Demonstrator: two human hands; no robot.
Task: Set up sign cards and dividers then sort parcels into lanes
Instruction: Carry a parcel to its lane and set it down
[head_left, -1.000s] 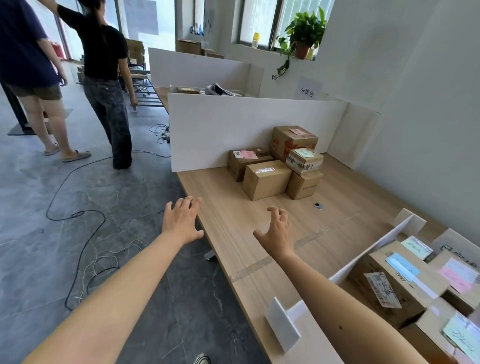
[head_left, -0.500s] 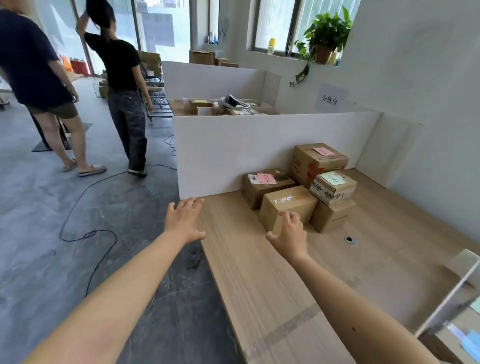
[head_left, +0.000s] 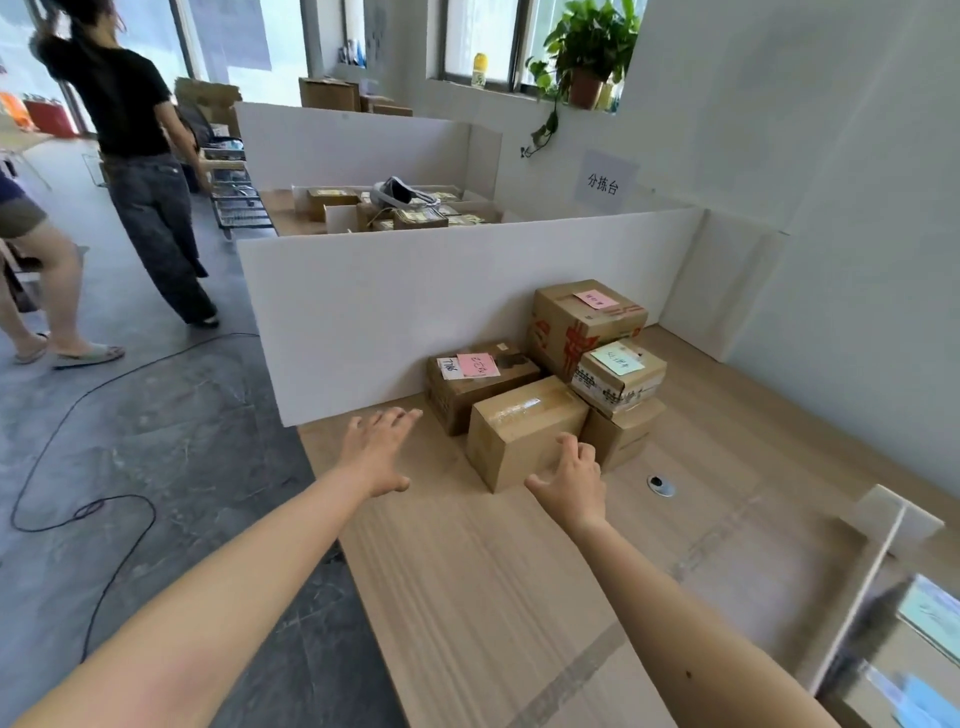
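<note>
A cluster of cardboard parcels stands on the wooden table (head_left: 467, 597) against a white foam partition (head_left: 395, 312). The nearest plain brown parcel (head_left: 519, 426) has no label. Behind it sit a low parcel with a pink label (head_left: 483, 376), a large parcel with a pink label (head_left: 582, 317) and a small parcel with a green label (head_left: 618, 371) stacked on another box. My right hand (head_left: 569, 480) is spread at the plain parcel's near right corner. My left hand (head_left: 379, 449) hovers open to the parcel's left, apart from it.
A white divider (head_left: 872, 566) stands at the right, with labelled parcels blurred beyond it. A cable grommet (head_left: 661, 486) lies in the tabletop. A paper sign (head_left: 602, 183) hangs on the wall. Two people (head_left: 140, 156) stand on the floor at left, where black cables trail.
Both hands have reached forward toward the parcel cluster as the view moved closer. My right hand went from mid-table to the plain parcel's near corner.
</note>
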